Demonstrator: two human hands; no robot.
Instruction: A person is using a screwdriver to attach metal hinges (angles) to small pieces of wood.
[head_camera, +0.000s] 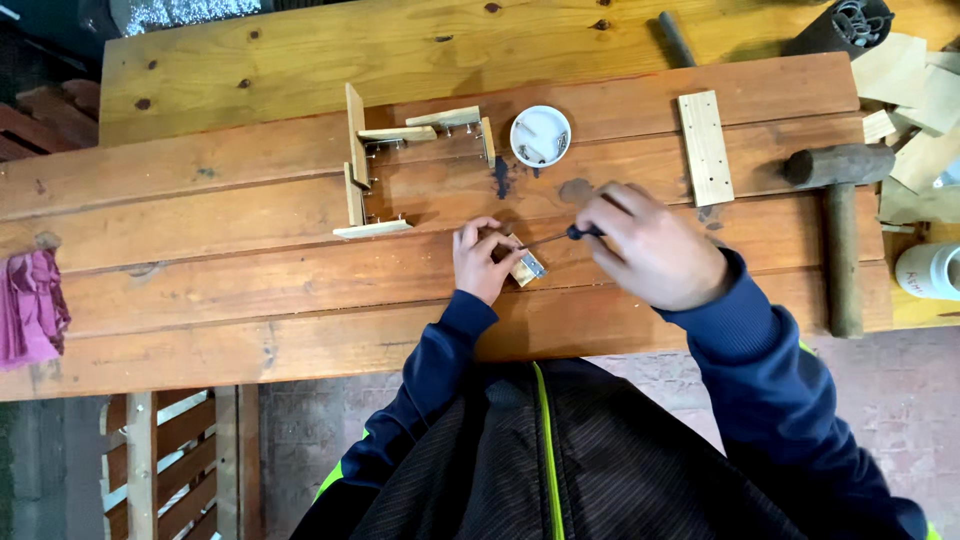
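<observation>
My left hand (483, 260) pins a small wooden block with a metal hinge (526, 266) against the brown plank workbench (200, 270). My right hand (650, 245) grips a screwdriver with a dark handle (582, 232); its thin shaft points left to the block. Just beyond my left hand lies a small frame of thin wooden pieces (400, 170) with nails sticking out.
A white round lid with small metal parts (540, 135) sits behind the block. A pale wooden strip (705, 148) lies to the right, then a large hammer (840, 230). Wood scraps (915, 90) and a white cup (930, 270) are at far right, a pink cloth (35, 305) at far left.
</observation>
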